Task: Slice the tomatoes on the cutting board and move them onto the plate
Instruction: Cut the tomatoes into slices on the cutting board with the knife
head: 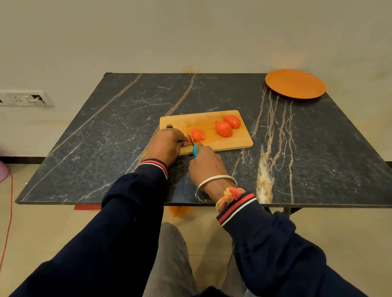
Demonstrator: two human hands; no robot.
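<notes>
At the near left of the cutting board point(200, 119), our left hand point(164, 144) holds the tomato point(198, 135) with curled fingers; our right hand point(205, 164) grips the knife point(194, 150). We should keep fingertips tucked (the blade sits just beside them) and cut straight down. Beyond the board's far right corner, the plate point(295, 83) is empty.

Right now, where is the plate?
In the head view, the plate sits at the far right corner of the table, near the wall. It is apart from the board, beyond it and to its right.
</notes>
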